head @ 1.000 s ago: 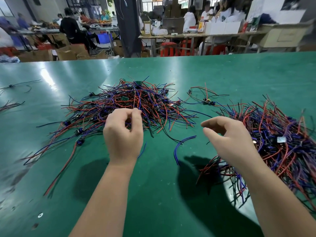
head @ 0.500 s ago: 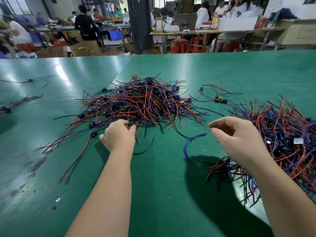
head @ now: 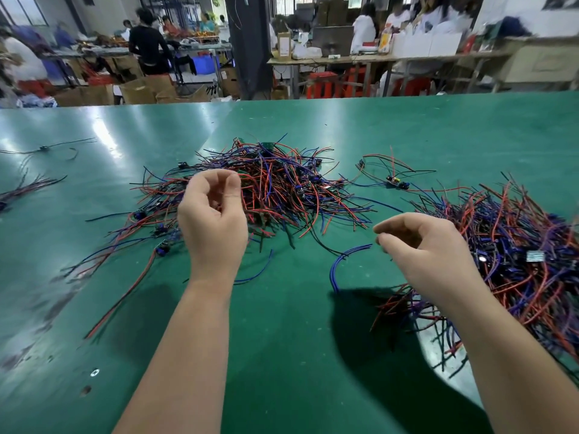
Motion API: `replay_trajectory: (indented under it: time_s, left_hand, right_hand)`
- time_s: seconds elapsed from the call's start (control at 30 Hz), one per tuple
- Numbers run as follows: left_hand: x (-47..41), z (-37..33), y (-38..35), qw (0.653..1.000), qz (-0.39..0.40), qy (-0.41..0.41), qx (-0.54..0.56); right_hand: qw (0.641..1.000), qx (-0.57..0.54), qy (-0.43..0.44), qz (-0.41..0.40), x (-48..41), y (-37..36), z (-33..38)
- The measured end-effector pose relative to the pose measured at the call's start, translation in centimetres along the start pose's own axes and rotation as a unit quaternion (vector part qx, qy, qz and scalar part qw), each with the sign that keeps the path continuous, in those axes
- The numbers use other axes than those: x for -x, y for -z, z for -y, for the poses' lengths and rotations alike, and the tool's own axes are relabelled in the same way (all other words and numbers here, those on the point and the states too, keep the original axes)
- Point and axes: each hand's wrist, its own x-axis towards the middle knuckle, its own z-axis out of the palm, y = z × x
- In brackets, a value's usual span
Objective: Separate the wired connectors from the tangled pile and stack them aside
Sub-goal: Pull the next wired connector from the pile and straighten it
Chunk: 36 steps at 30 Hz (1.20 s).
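Tangled pile [head: 282, 186] behind left hand [head: 213, 223], right hand [head: 429, 255] curled

An electronics assembly workshop: a long green work table [head: 313, 355] carries heaps of red and blue wired connectors [head: 275, 189], while behind it workers [head: 147, 42] stand at cluttered benches [head: 360, 59] among cardboard boxes [head: 141, 89] and red stools [head: 322, 84].

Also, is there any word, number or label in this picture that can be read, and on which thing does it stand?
No text here can be read.
The grey label on the right pile of wired connectors: its print is too blurred to read.
The carton in the background: its marks are too small to read.
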Motion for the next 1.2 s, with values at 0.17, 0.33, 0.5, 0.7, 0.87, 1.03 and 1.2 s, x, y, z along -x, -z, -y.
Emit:
replay_trajectory:
  time_s: [0.17,0.33,0.5,0.7,0.87,1.03,1.2]
  left_hand:
    - [1.2,-2.3,-1.3,0.937,0.078,0.209,0.27]
    - [1.5,-2.9,-0.6,0.8,0.24,0.308,0.455]
    - [2.9,-3.0,-0.5,0.72,0.516,0.183,0.427]
    - [3.2,-3.1,-0.3,0.724,0.625,0.218,0.194]
    - [2.5,-3.1,-0.9,0.707,0.568,0.383,0.177]
    - [2.4,-2.7,-1.4,0.794,0.453,0.389,0.111]
    - [2.2,-2.2,-1.4,0.82,0.328,0.427,0.195]
  right_hand:
    - [0.971,-0.176,-0.099,0.131,0.4,-0.6,0.7]
    - [0.838,-0.422,-0.248,0.242,0.8,-2.0,1.5]
    - [0.786,-0.537,-0.229,0.202,0.7,-2.2,1.8]
    - [0.804,-0.548,-0.183,0.139,0.3,-1.2,1.1]
    - [0.829,-0.521,-0.148,0.138,0.3,-1.1,1.2]
    - [0.858,-0.479,-0.088,0.162,0.7,-1.2,1.3]
    - [0.877,-0.468,-0.059,0.088,0.4,-1.0,1.3]
